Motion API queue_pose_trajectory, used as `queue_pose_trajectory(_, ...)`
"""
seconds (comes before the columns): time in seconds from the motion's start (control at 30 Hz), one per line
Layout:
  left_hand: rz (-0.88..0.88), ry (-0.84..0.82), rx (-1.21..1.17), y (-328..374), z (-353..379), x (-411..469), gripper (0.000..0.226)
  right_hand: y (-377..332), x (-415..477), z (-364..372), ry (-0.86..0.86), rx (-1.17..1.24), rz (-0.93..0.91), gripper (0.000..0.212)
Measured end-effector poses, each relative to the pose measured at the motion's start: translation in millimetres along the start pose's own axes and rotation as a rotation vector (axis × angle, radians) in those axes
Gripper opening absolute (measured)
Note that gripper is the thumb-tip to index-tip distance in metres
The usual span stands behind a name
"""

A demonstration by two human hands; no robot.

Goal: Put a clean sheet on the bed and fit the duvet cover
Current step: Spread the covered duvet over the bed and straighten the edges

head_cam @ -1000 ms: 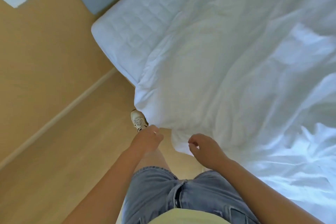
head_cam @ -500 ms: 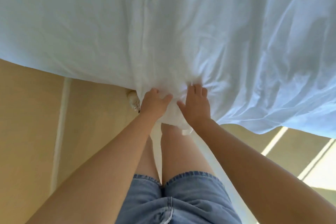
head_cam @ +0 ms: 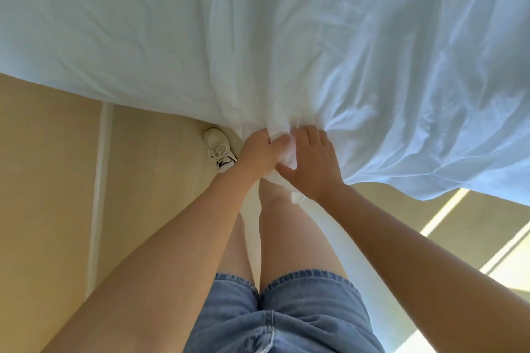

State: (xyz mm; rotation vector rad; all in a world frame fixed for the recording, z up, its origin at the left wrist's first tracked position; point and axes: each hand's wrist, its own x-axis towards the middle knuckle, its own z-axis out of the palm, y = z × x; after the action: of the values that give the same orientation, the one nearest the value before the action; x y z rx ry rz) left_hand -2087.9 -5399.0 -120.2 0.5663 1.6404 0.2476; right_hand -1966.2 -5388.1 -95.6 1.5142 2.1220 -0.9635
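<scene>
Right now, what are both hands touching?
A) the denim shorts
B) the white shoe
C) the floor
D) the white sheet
D: the left hand grips a gathered fold of the sheet, and the right hand presses its fingers against that same fold.

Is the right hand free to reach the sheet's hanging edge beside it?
Probably yes: the right hand lies flat on the sheet, and nothing stands between it and the hanging edge.
</scene>
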Motion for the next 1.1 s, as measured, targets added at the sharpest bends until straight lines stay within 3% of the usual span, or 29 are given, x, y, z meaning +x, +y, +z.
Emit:
queue_pose_trajectory(0.2,0.197,0.196,0.024,8.8,2.3,-33.8,0.039,5.0,-14.9,-21.5,0.105,0.089,-0.104,0.02)
queue_pose_trajectory(0.37,-0.034,0.169,-0.329,-3.5,0.7,-40.1,0.014,24.0,-22.8,-34.4,-0.082,0.062,-0.007,0.032)
queue_pose_trajectory(0.5,-0.237,0.326,-0.472,-23.9,-10.6,-28.8,0.055,25.8,-26.8,-41.5,-0.081,-0.017,-0.073,0.04)
queue_pose_trajectory(0.6,-0.288,0.183,-0.577,-26.0,-12.6,-20.2,0.073,27.6,-33.6,-51.5,-0.109,-0.026,-0.122,0.046)
queue_pose_trajectory(0.73,-0.088,-0.094,-0.554,-12.1,-6.8,-24.7,0.045,36.6,-48.9,-73.1,0.088,0.107,-0.155,0.051)
queue_pose_trajectory(0.8,-0.025,-0.198,-0.536,-7.4,0.4,-30.3,0.035,49.8,-53.7,-84.8,0.203,0.125,-0.067,0.05)
queue_pose_trajectory(0.87,-0.007,-0.257,-0.476,-7.9,10.6,-34.9,0.036,63.0,-55.6,-88.2,0.196,0.049,0.034,0.045)
queue_pose_trajectory(0.97,-0.055,-0.238,-0.334,-15.4,31.2,-42.6,0.043,75.3,-55.1,-71.8,0.076,-0.042,0.09,0.041)
queue_pose_trajectory(1.1,-0.098,-0.025,-0.193,-29.8,63.4,-54.2,0.018,80.1,-46.3,-50.9,0.099,0.07,0.198,0.035)
